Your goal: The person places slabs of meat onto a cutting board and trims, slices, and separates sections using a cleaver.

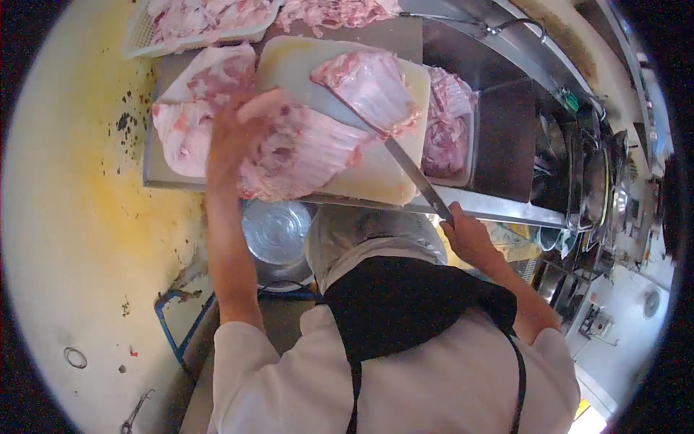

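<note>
My right hand (466,233) is closed round the handle of a long knife (416,173). Its blade slants up and left to the lower corner of a smaller rib slab (372,87), where I cannot tell if it goes under or beside the meat. A larger rib slab (311,148) lies across the left part of the white cutting board (296,61) and over its edge. Over the left end of that slab is my left hand (242,130), blurred, so its grip is unclear. Further left lies another pale, fatty piece of meat (184,134).
A white basket (137,40) of meat trimmings stands at the back left, with more trimmings (336,11) beside it. Right of the board, a tray holds meat pieces (448,130) by the dark sink (502,141). A metal bowl (276,228) sits below the table's front edge.
</note>
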Tool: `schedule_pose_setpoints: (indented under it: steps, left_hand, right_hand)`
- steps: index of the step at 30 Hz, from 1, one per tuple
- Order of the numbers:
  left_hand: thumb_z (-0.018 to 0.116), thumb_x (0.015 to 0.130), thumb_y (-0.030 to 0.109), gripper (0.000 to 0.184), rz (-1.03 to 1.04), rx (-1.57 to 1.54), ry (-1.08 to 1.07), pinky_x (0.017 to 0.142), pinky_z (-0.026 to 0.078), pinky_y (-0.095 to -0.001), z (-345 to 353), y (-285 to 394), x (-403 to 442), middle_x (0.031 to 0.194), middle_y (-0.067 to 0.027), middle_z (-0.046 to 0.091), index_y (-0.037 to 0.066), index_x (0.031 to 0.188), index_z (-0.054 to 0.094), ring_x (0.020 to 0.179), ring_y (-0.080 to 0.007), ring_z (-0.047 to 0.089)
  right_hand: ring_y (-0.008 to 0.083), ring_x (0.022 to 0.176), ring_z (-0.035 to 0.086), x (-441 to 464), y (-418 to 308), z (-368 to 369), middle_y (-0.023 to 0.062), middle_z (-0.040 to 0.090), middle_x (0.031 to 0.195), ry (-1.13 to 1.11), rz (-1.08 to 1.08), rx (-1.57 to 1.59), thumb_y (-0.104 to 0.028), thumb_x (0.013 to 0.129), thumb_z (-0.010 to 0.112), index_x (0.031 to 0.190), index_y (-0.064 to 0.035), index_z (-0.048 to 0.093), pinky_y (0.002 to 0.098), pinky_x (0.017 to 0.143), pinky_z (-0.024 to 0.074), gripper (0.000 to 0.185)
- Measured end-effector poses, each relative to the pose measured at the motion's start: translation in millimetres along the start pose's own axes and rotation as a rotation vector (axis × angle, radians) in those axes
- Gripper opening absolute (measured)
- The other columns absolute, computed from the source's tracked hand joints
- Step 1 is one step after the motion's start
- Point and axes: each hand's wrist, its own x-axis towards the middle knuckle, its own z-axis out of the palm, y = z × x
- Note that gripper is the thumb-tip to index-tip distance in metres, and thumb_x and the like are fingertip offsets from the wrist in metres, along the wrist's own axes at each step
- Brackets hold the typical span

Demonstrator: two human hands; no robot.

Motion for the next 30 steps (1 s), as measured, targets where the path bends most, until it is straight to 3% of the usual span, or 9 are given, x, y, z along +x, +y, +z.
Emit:
schedule_pose_setpoints:
  steps: [3, 5, 8, 13, 16, 17, 21, 26, 30]
  left_hand:
    - [0.071, 0.075, 0.006, 0.03, 0.163, -0.066, 0.045, 0.079, 0.05, -0.0283, -43, 14, 26, 0.103, -0.0054, 0.068, 0.003, 0.104, 0.068, 0.09, -0.0129, 0.061]
    - [0.071, 0.074, 0.006, 0.029, -0.024, 0.406, 0.177, 0.075, 0.049, -0.0292, -66, 53, 41, 0.105, -0.0024, 0.066, 0.004, 0.103, 0.068, 0.09, -0.012, 0.06]
    - [0.07, 0.076, 0.011, 0.026, -0.172, 0.349, 0.178, 0.075, 0.049, -0.0337, -90, 64, 80, 0.101, -0.0047, 0.067, 0.004, 0.101, 0.069, 0.089, -0.0181, 0.062]
    - [0.07, 0.077, 0.021, 0.033, 0.606, 1.32, 0.164, 0.077, 0.05, -0.0422, -77, 6, 90, 0.094, -0.0165, 0.068, 0.003, 0.104, 0.068, 0.09, -0.0314, 0.064]
    - [0.065, 0.081, 0.012, 0.013, 0.329, 0.934, 0.055, 0.079, 0.051, -0.0428, 39, -9, 47, 0.092, -0.0109, 0.069, 0.007, 0.092, 0.07, 0.091, -0.0329, 0.064]
    - [0.063, 0.083, 0.015, 0.011, 0.399, 0.747, -0.186, 0.075, 0.051, -0.0453, 66, -14, 28, 0.092, -0.0104, 0.069, 0.007, 0.089, 0.068, 0.087, -0.0347, 0.064]
    - [0.064, 0.082, 0.019, 0.022, 0.281, 1.018, -0.065, 0.073, 0.05, -0.0465, 144, -54, -2, 0.088, -0.0211, 0.067, -0.001, 0.092, 0.065, 0.081, -0.0365, 0.063]
    - [0.063, 0.083, 0.019, 0.024, 0.172, 0.435, -0.067, 0.07, 0.049, -0.0429, 197, -22, -25, 0.08, -0.0227, 0.065, -0.004, 0.089, 0.065, 0.076, -0.0351, 0.064]
    - [0.062, 0.088, 0.02, 0.025, 0.289, 0.668, -0.117, 0.066, 0.049, -0.0405, 149, -26, -19, 0.078, -0.0158, 0.068, -0.004, 0.091, 0.067, 0.073, -0.0276, 0.065]
  right_hand:
    - [0.0458, 0.075, 0.065, -15, 5, 11, 0.0234, 0.067, 0.081, 0.002, 0.008, 0.119, -0.025, 0.096, 0.055, 0.109, -0.0043, 0.039, 0.057, 0.065, 0.051, 0.029]
    - [0.0472, 0.076, 0.064, -23, 13, 19, 0.0227, 0.066, 0.078, 0.026, 0.029, 0.171, -0.026, 0.096, 0.056, 0.11, -0.005, 0.04, 0.0573, 0.065, 0.0503, 0.03]
    - [0.0477, 0.077, 0.064, -28, 34, 33, 0.0226, 0.065, 0.077, 0.055, -0.007, 0.305, -0.026, 0.094, 0.059, 0.109, -0.0046, 0.044, 0.0555, 0.064, 0.05, 0.03]
    - [0.0474, 0.077, 0.063, -29, 34, 24, 0.024, 0.065, 0.078, 0.121, -0.04, 0.536, -0.024, 0.093, 0.063, 0.106, -0.0026, 0.052, 0.0518, 0.064, 0.0492, 0.027]
    - [0.0472, 0.077, 0.064, -27, 45, 39, 0.0244, 0.065, 0.079, 0.201, -0.066, 0.651, -0.022, 0.092, 0.064, 0.106, -0.0029, 0.054, 0.0505, 0.064, 0.0489, 0.026]
    - [0.0472, 0.077, 0.064, -24, 52, 45, 0.0246, 0.065, 0.079, 0.236, -0.084, 0.684, -0.022, 0.092, 0.064, 0.107, -0.0032, 0.054, 0.0503, 0.064, 0.0488, 0.026]
    - [0.0453, 0.075, 0.065, -21, 75, 54, 0.024, 0.065, 0.079, 0.315, -0.075, 0.724, -0.021, 0.092, 0.066, 0.106, -0.0032, 0.055, 0.0478, 0.064, 0.0494, 0.026]
    - [0.0424, 0.076, 0.065, -4, 78, 45, 0.024, 0.065, 0.082, 0.255, 0.03, 0.846, -0.019, 0.091, 0.066, 0.11, -0.0023, 0.053, 0.0444, 0.065, 0.0496, 0.029]
    - [0.0442, 0.078, 0.065, 18, 54, 24, 0.0247, 0.065, 0.084, 0.225, -0.174, 0.782, -0.022, 0.092, 0.061, 0.116, -0.0013, 0.049, 0.0483, 0.069, 0.0499, 0.034]
